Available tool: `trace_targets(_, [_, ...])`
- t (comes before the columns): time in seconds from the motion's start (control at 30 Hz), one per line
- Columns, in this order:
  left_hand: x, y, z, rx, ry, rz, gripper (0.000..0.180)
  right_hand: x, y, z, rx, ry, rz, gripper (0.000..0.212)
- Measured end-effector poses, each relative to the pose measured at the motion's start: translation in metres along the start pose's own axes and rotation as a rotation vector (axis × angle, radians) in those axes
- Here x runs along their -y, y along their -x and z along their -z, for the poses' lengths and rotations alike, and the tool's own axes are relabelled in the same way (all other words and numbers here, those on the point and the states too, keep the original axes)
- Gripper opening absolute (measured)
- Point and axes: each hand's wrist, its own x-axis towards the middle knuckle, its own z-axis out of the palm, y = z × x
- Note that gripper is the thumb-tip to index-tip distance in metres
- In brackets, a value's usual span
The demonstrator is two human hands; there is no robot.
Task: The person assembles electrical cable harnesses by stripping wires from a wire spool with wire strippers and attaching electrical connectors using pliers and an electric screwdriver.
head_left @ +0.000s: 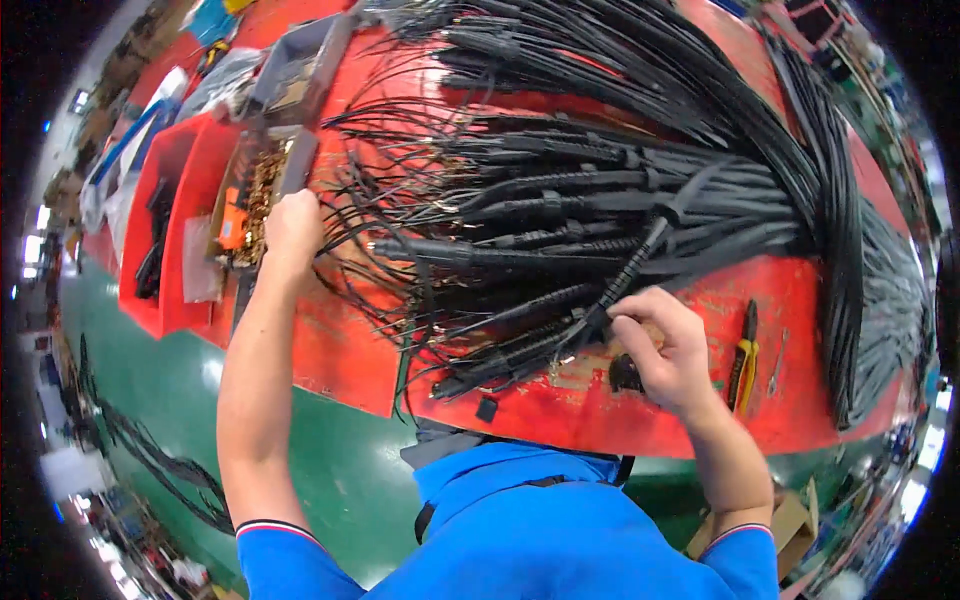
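My left hand point(293, 232) reaches to the edge of a bin of small brass-coloured fittings point(262, 190). Its fingers point away and are mostly hidden, so what they hold does not show. My right hand point(662, 345) is closed, thumb and fingertips pinching a black cable point(632, 268) with a ribbed sleeve. That cable slants down toward me, its metal-tipped end point(568, 360) lying just left of the hand. Beyond it spreads a pile of black cables point(560, 205), their thin loose wires fanning out to the left.
A red bin point(172, 225) with black parts stands at the left, a grey bin point(300, 65) farther back. Yellow-handled pliers point(742, 375) lie right of my right hand. More cable bundles point(838, 270) hang over the red table's point(340, 350) right side. A small black piece point(487, 409) sits near the front edge.
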Motion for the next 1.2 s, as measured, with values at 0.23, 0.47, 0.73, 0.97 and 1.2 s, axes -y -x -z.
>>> trace_targets(0.23, [-0.006, 0.008, 0.000, -0.083, -0.093, -0.092, 0.025, -0.019, 0.105, -0.069, -0.187, -0.675, -0.628, 0.031])
trace_targets(0.47, [-0.007, 0.036, 0.055, -0.494, 0.569, -0.022, 0.025, -0.039, 0.085, -0.089, 0.001, -0.999, -0.616, 0.038])
trace_targets(0.73, [-0.081, 0.179, 0.147, 0.196, 1.422, -0.148, 0.024, -0.039, 0.091, -0.075, 0.058, -1.247, -0.634, 0.036])
trace_targets(0.97, [-0.170, 0.242, 0.117, 0.080, 0.585, -0.712, 0.041, -0.033, 0.097, -0.062, 0.069, -1.178, -0.684, 0.034])
trace_targets(1.2, [-0.197, 0.242, 0.109, -0.058, 0.495, -0.740, 0.023, -0.033, 0.100, -0.059, 0.042, -1.174, -0.681, 0.032])
